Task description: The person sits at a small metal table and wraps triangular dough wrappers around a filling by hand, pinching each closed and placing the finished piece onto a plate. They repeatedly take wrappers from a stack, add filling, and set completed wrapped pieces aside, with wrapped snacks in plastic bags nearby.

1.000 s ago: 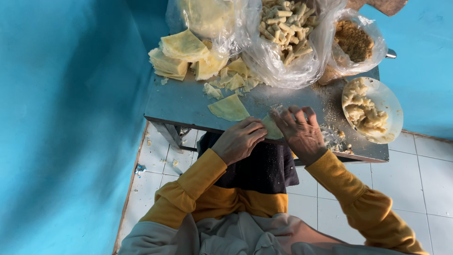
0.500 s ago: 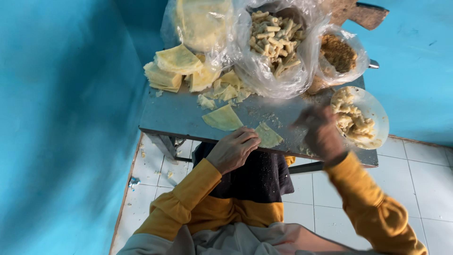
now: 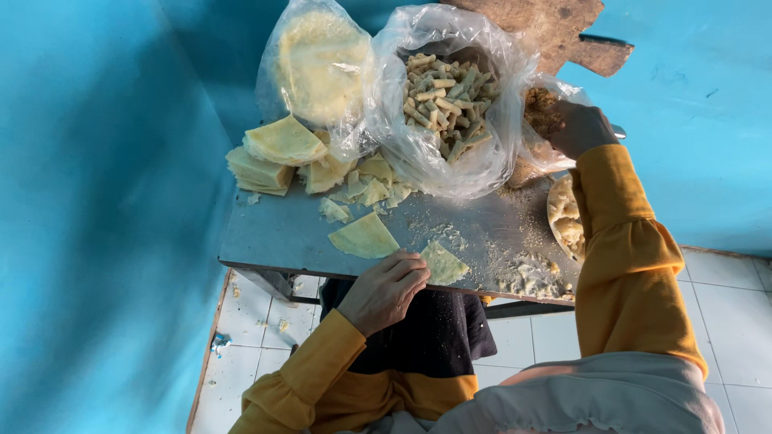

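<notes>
Left hand (image 3: 386, 289) curled loosely at the near edge of the tabletop (image 3: 273, 237), fingertips pressing down a small triangular wrapper piece (image 3: 444, 264). Right hand (image 3: 581, 128) reaching into a clear bag of brown crumbly filling (image 3: 540, 111), fingers buried there, so grip impossible to tell. Bowl (image 3: 565, 217) half hidden behind the yellow sleeve (image 3: 627, 257). Beside it, a bag of rolled sticks (image 3: 442, 100); its lower contents blurred by plastic.

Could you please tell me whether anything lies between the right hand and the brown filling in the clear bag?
Nothing visible does: the right hand already reaches into the open mouth of the clear plastic bag, its fingers at the crumbly brown filling.
</notes>
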The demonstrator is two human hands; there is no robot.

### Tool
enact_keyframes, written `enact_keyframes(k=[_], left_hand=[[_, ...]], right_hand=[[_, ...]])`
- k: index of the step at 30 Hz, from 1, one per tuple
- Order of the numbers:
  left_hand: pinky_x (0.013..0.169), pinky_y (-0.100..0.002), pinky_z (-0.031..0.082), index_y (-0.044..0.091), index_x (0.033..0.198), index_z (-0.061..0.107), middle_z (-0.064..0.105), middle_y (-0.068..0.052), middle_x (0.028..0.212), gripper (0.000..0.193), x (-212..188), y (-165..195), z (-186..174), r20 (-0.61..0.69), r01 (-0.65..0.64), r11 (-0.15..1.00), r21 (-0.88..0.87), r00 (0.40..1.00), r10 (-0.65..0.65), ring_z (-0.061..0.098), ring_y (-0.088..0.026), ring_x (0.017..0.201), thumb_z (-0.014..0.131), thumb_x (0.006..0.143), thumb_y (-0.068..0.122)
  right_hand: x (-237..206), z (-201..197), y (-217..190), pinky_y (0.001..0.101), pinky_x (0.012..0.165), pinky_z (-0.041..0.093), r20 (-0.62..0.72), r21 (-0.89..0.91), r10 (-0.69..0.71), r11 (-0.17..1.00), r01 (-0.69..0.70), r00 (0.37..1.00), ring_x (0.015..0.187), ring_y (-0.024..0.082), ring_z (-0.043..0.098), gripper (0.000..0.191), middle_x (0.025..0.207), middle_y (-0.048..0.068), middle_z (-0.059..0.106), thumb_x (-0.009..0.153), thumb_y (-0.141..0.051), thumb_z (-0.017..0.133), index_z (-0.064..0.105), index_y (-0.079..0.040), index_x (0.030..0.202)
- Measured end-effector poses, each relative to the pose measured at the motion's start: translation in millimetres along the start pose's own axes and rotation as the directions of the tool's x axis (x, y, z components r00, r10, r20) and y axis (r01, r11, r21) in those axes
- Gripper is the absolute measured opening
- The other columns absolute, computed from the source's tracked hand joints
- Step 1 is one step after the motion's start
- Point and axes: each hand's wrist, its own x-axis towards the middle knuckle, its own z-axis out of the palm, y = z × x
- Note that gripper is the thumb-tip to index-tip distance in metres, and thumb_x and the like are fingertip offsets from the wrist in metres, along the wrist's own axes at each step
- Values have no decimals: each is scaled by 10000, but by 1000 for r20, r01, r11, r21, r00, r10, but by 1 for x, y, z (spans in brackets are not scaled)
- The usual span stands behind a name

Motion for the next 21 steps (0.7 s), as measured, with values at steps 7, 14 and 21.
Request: enact_keyframes(k=[7,14,21], left_hand=[[1011,-395,544,34,1081,641,649,-84,1134,177,1,2,-2,-8,41,997,-65,999,-41,636,-294,1158,722,927,66],[917,-419,543,34,1064,630,626,-130,1190,156,4,7,-4,-70,158,978,-134,983,-169,624,-349,1085,693,929,81],[927,-415,547,39,1025,627,632,-121,1165,103,2,7,-2,-92,166,978,-123,980,-178,633,-342,1091,683,949,79]], right_hand=[[-1,3,-11,502,837,578,49,-157,75,985,-66,996,920,455,716,593,980,319,709,836,-69,705,470,28,1372],[-11,-12,-6,463,772,617,-120,239,30,971,0,992,871,391,733,418,1001,261,707,905,-41,663,444,34,1252],[-7,-12,-37,502,796,569,34,46,72,996,-74,997,915,399,704,475,973,227,710,799,-24,743,456,4,1177]])
